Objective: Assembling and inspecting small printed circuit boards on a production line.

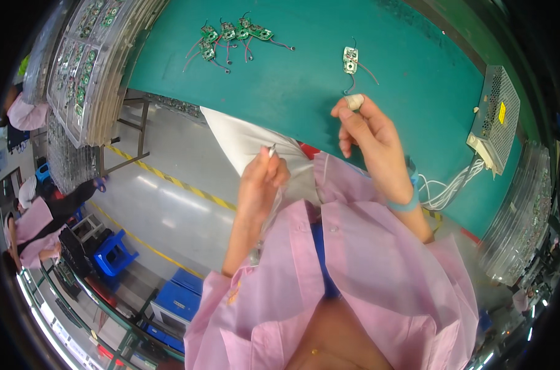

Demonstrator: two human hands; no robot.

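My left hand (264, 179) is closed in front of the apron, off the table's near edge. Its fingertips pinch a small silver-tipped piece (272, 150), mostly hidden by the fingers. My right hand (375, 132) is over the green table, thumb and index finger curled together; whatever they may hold is hidden. A pale finger cover (354, 102) wraps one of its fingers, and a blue band (404, 200) circles the wrist. Just beyond its fingertips lies a single small circuit board (350, 61) with red and dark wires, one ending in a small round part (346, 92).
Several wired circuit boards (228, 32) cluster at the far left of the green table (280, 80). Stacked clear trays of boards (76, 86) stand left, more trays (520, 216) right. A perforated metal box (494, 117) with white cables (456, 188) sits at right. People and a blue stool (115, 253) are left.
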